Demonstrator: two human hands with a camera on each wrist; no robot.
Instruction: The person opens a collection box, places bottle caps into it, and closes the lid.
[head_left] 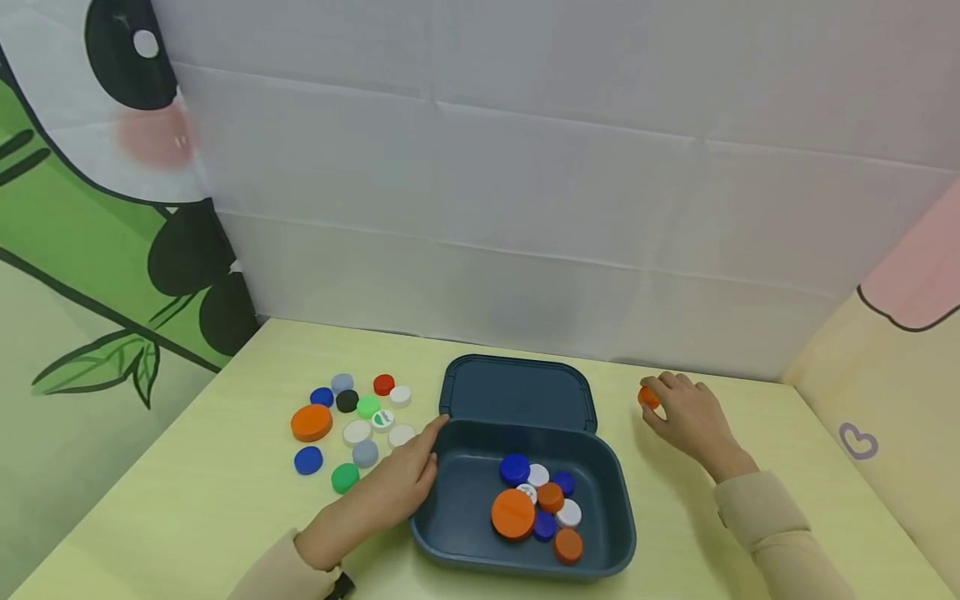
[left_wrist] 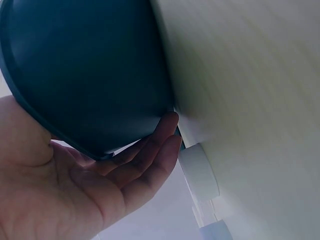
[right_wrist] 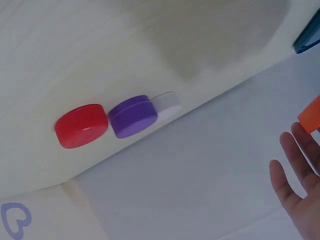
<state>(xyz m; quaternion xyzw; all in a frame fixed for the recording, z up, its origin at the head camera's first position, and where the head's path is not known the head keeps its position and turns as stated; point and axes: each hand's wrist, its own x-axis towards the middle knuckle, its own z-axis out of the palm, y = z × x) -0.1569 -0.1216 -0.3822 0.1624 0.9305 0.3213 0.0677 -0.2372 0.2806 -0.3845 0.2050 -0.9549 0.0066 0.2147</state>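
The right hand (head_left: pixel 686 421) pinches an orange cap (head_left: pixel 646 397) near an open box (head_left: pixel 461 504).

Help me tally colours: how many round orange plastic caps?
5: large orange cap left of the dark-blue rectangular plastic box; three orange caps inside; one orange cap in the right hand. Others may be hidden.

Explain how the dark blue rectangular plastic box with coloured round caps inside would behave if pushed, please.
The box is probably stiff, since its walls stand smooth and even. Low and broad, it should likely slide rather than tip. The caps may shift, with bare space beside them.
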